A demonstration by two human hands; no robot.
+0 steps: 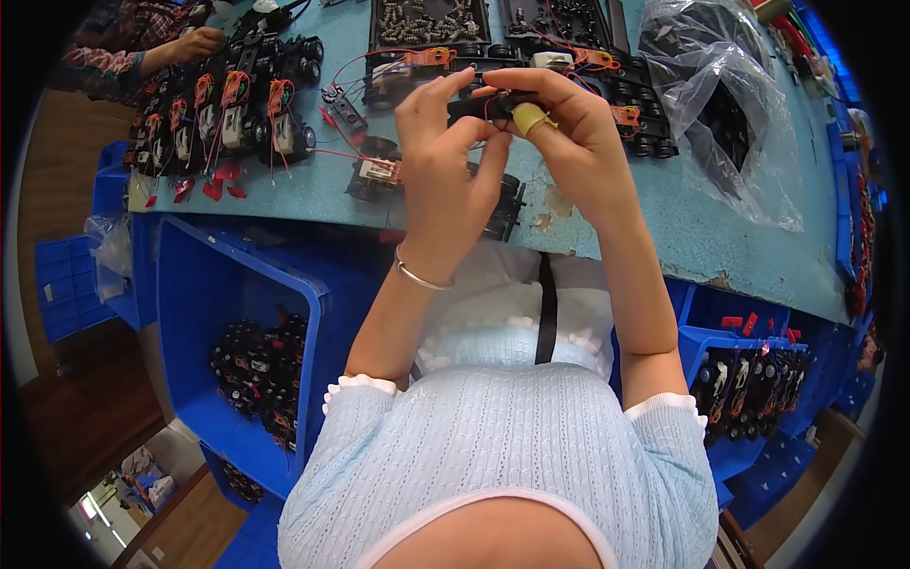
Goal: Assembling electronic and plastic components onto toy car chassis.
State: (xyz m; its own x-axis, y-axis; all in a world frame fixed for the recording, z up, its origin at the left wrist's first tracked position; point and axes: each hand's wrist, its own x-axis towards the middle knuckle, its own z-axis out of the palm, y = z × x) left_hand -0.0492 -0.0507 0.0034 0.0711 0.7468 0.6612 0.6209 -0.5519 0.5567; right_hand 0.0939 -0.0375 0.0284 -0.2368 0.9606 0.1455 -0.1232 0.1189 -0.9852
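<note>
Above the table's near edge I hold a small black plastic part (468, 110) between my two hands; its exact kind is hard to make out behind the fingers. My left hand (438, 142) pinches its left side with thumb and fingertips. My right hand (583, 133), with a yellow wrap on the thumb, grips its right end. Thin wires show at the fingertips. Beneath the hands lies a toy car chassis (377, 174) with black wheels and red wires, partly hidden by my left hand. A small black wired module (344, 109) rests just left of it.
Several wired chassis (232, 123) stand in a row at left, near a co-worker's hand (197, 44). Trays of small metal parts (427, 21) and dark parts lie at the back. Right is a clear plastic bag (711, 104). Blue bins (318, 313) with chassis flank me below the table.
</note>
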